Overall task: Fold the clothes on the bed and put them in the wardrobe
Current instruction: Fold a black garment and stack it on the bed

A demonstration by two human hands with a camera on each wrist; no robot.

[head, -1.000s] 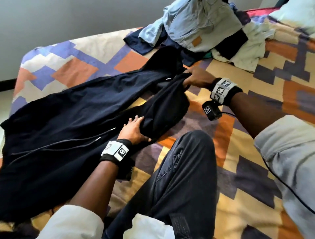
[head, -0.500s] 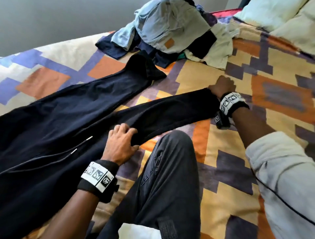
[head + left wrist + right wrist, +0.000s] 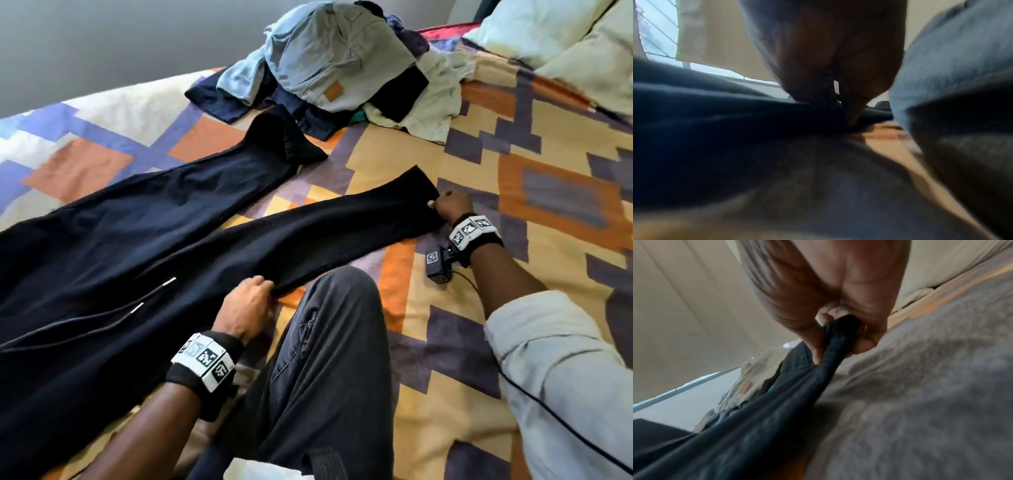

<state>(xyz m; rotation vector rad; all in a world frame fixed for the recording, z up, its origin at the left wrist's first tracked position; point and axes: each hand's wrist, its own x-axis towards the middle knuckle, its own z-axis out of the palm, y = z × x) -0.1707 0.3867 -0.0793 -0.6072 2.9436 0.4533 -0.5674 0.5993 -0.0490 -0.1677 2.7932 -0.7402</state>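
A dark navy zip hoodie (image 3: 113,260) lies spread across the patterned bed cover (image 3: 455,171), with its white-tipped drawstrings showing. One sleeve (image 3: 342,229) stretches out to the right. My right hand (image 3: 445,205) grips that sleeve's cuff (image 3: 838,337) at its far end, fingers and thumb curled round the cloth. My left hand (image 3: 250,301) pinches the sleeve's lower edge (image 3: 818,116) near the shoulder, just left of my knee. The other sleeve (image 3: 274,147) points toward the heap of clothes.
A heap of unfolded clothes (image 3: 342,68), with a pale blue garment on top, lies at the back of the bed. Pillows (image 3: 565,44) sit at the far right. My bent leg in dark jeans (image 3: 325,359) rests on the bed between my arms.
The near sleeve was bunched up a second ago. My right hand has drawn its cuff out to the right, and the sleeve now lies straight. My left hand stays at the sleeve's base.
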